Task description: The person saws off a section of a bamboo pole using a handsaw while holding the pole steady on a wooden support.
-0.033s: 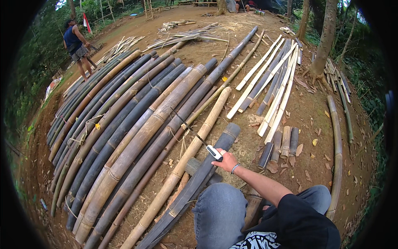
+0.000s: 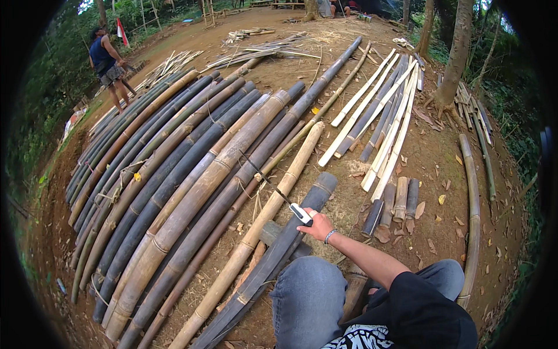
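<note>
My right hand [image 2: 317,225], with a bracelet on the wrist, is shut on the white handle of a long thin blade [image 2: 273,186]. The blade points up and left over the poles. The hand hovers over a dark split bamboo pole [image 2: 273,262] that lies across a short wooden block [image 2: 270,231] in front of my knee. A pale bamboo pole [image 2: 273,203] lies just left of it. My left hand is out of view.
Many long bamboo poles [image 2: 174,174], dark and tan, lie side by side on bare earth at the left. Pale split slats [image 2: 383,128] and short cut pieces [image 2: 401,200] lie at the right. A person [image 2: 107,64] stands far left. Tree trunks [image 2: 456,58] stand at the upper right.
</note>
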The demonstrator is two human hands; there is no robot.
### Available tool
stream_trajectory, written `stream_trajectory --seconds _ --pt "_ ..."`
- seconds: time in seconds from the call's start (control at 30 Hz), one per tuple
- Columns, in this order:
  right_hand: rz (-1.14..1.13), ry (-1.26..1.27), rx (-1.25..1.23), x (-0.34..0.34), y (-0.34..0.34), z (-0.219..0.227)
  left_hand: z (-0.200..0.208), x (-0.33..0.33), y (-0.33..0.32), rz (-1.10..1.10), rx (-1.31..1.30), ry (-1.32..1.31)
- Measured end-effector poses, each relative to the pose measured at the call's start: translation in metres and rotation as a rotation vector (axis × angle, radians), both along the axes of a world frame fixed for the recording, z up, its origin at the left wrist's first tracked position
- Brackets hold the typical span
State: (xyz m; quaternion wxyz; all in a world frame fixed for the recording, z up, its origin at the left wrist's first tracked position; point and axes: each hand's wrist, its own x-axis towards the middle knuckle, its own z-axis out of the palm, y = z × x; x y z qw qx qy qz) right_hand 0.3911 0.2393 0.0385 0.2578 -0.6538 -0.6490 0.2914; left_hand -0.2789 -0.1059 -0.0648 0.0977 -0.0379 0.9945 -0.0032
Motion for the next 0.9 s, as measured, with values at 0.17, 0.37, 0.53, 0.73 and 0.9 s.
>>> stream_trajectory --seconds 0.17,0.37,0.53,0.73,0.9 --pt "-0.005 0.01 0.039 0.002 0.0 -0.003 0.0 -0.001 -0.005 0.004 0.005 0.004" --pt "0.0 -0.002 0.044 0.003 0.001 -0.004 0.001 -0.006 -0.014 0.016 0.01 0.017" --pt "-0.011 -0.008 0.071 0.0 0.001 -0.004 0.011 -0.012 -0.026 -0.005 0.051 0.081" --pt "-0.004 0.022 0.051 0.009 -0.003 -0.008 0.014 0.064 0.075 -0.876 0.653 0.494" --pt "0.009 0.066 0.078 0.009 0.0 -0.012 0.082 0.29 0.233 -1.607 0.845 0.0"
